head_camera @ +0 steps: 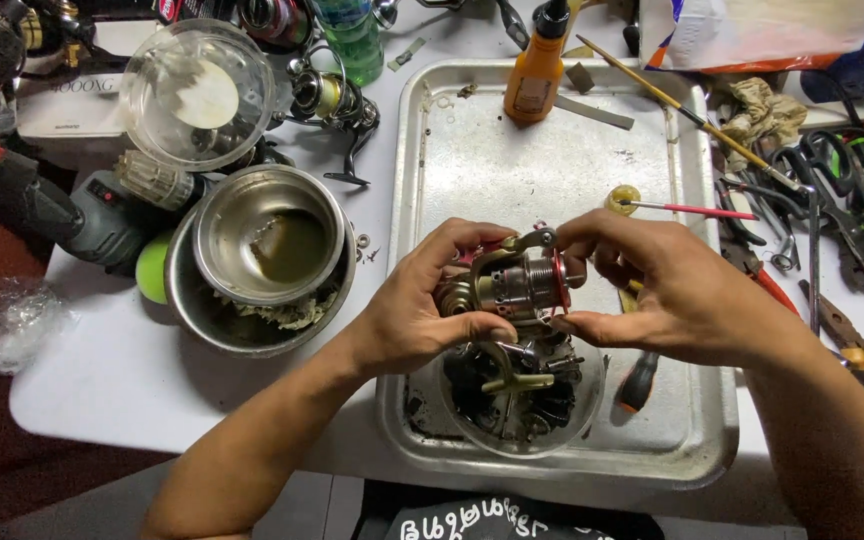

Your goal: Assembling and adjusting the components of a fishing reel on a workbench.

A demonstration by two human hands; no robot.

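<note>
Just above the clear round plastic tub of dark reel parts [522, 400] on the dented metal tray [697, 420], your left hand [422, 310] and right hand [667, 290] both grip the silver-and-red spinning reel [517, 280], so a slip could drop loose pieces among the clutter.

Reel [520, 282] silver-grey metal, red rim bands, 12 o'clock of clear bowl [522, 400] holding black parts. Tray [552, 150] dull silver. Bottle [535, 75] orange, black cap, tray 12 o'clock. Steel bowls [270, 245] silver, brownish liquid, 9 o'clock of reel. Screwdriver handle [639, 380] black-red. Table [122, 360] white.
</note>
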